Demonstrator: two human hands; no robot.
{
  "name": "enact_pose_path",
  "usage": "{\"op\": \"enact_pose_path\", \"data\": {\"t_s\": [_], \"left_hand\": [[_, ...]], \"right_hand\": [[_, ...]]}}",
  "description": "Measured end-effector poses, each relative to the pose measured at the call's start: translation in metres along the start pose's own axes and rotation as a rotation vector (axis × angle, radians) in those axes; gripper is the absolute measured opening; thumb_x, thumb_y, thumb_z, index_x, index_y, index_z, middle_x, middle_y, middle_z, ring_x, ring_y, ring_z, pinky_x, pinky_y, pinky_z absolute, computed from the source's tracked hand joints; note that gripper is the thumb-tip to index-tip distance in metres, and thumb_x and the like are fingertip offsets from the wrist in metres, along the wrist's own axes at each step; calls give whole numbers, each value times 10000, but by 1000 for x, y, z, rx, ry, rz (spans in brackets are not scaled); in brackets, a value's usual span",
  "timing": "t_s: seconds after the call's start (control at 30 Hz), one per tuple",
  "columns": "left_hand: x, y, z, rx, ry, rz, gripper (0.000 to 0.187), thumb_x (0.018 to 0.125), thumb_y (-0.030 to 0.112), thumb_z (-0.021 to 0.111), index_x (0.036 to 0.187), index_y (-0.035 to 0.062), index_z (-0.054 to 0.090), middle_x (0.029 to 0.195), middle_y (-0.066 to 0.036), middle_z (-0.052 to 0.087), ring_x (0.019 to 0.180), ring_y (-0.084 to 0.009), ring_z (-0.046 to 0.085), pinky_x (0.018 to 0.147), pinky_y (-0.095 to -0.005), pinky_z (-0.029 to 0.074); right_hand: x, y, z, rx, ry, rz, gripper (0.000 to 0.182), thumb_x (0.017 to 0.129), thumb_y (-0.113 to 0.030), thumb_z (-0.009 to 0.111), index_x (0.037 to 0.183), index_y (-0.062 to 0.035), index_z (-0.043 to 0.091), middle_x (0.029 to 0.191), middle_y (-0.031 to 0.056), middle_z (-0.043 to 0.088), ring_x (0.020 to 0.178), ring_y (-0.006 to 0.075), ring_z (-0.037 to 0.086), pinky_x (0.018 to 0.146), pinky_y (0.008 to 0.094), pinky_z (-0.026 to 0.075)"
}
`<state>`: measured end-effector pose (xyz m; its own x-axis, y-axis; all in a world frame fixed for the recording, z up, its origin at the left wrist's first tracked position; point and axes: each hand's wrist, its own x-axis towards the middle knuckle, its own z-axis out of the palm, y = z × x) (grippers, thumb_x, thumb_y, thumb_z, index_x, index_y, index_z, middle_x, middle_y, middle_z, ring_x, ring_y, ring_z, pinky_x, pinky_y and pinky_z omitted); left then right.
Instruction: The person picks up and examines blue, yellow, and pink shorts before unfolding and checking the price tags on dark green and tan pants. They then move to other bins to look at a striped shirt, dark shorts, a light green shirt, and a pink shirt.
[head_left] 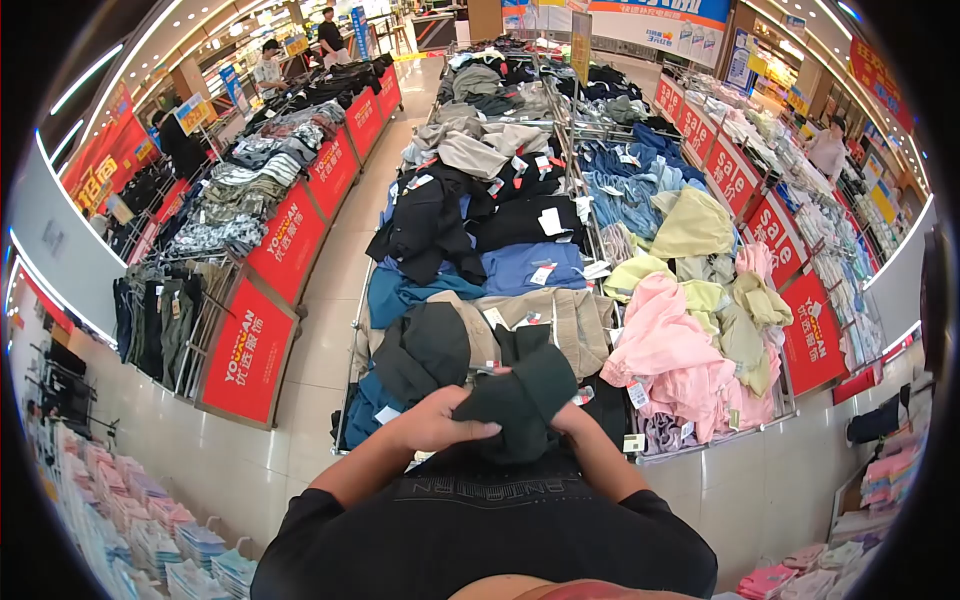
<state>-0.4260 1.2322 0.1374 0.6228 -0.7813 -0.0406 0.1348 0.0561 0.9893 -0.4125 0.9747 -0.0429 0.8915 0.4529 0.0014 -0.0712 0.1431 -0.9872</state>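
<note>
A dark green-black garment [520, 400], bunched and partly folded, is held up between my two hands close to my chest. My left hand [445, 420] grips its left side, thumb on top and fingers wrapped under it. At its right side is my right hand [570, 418], mostly hidden behind the cloth. Just beyond lies a dark grey garment [425, 350] on the display table, beside beige folded trousers [570, 320] with tags. Teal cloth [370, 405] shows at the table's near left corner.
Black [425, 215] and blue [535, 268] clothes lie farther along the table, with pink garments [665, 345] at the right. Red sign panels [250, 340] edge the neighbouring left rack. Several people stand in the background. Hanging pastel packs [150, 530] are at the lower left.
</note>
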Motion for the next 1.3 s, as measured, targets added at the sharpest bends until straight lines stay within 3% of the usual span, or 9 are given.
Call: {"op": "enact_pose_path", "data": {"t_s": [0.07, 0.2, 0.5, 0.6, 0.73, 0.83, 0.9, 1.03, 1.3], "left_hand": [[0, -6, -8, -111, 106, -67, 205, 939, 69, 710, 1123, -22, 707, 1021, -15, 713, 940, -90, 618, 846, -282, 500], [-1, -9, -16, -128, 101, -18, 199, 937, 39, 700, 1126, -21, 710, 1032, -8, 713, 948, -87, 622, 852, -269, 500], [8, -13, -26, 273, -157, -31, 206, 903, 41, 707, 1104, -7, 701, 945, -31, 710, 880, -95, 615, 802, -281, 504], [7, -1, -25, 412, -56, -17, 248, 866, 25, 675, 1114, 18, 698, 935, -55, 697, 825, -103, 602, 774, -292, 503], [8, 7, -49, 810, 379, -15, 460, 873, 93, 647, 1329, 48, 606, 1289, -166, 645, 1192, -324, 620, 999, -398, 485], [12, 3, -33, 793, 380, 249, 577, 887, 170, 674, 1418, 18, 511, 1384, -212, 566, 1292, -339, 552, 1089, -392, 423], [19, -1, -8, 800, 244, 103, 657, 895, 258, 685, 1458, 6, 460, 1457, -215, 511, 1363, -346, 491, 1141, -401, 376], [25, -25, 3, 884, 299, 8, 588, 863, 176, 654, 1427, 88, 512, 1338, -175, 592, 1225, -344, 589, 1035, -411, 476], [12, -72, -27, 922, 477, -42, 394, 818, 92, 608, 1208, 78, 660, 1114, -167, 671, 1054, -366, 647, 914, -432, 525]], "right_hand": [[-11, -51, 29, 246, -39, 149, 530, 1049, -265, 527, 1497, 3, 432, 1468, 72, 492, 1340, 166, 452, 1122, 311, 357], [-16, -56, 25, 29, -238, 39, 534, 1013, -283, 605, 1446, 0, 474, 1403, 71, 528, 1277, 148, 481, 1083, 315, 391], [-11, -81, 38, -188, -94, -137, 494, 862, -151, 764, 1308, -43, 583, 1217, 59, 632, 1100, 149, 596, 1041, 333, 437], [-9, -98, 20, -554, -18, -263, 381, 806, -4, 730, 1173, -49, 635, 1052, 77, 688, 1000, 161, 654, 868, 319, 513], [-18, -108, 15, -528, 335, -106, 338, 784, -37, 700, 1118, -44, 655, 994, 126, 695, 942, 268, 686, 835, 357, 525], [-9, -108, 25, -782, 405, -204, 302, 791, -73, 685, 1086, -20, 644, 1028, 173, 692, 979, 357, 673, 838, 414, 530], [-2, -99, 35, -876, 375, -186, 315, 795, -74, 667, 1100, -14, 618, 1024, 202, 684, 982, 399, 658, 834, 452, 526], [5, -100, 54, -951, 255, 106, 362, 807, -95, 639, 1149, -11, 555, 982, 236, 675, 943, 434, 657, 821, 498, 517], [2, -103, 68, -718, 94, 19, 557, 903, -328, 691, 1315, 2, 512, 1047, 237, 682, 978, 388, 686, 863, 440, 524]]}}
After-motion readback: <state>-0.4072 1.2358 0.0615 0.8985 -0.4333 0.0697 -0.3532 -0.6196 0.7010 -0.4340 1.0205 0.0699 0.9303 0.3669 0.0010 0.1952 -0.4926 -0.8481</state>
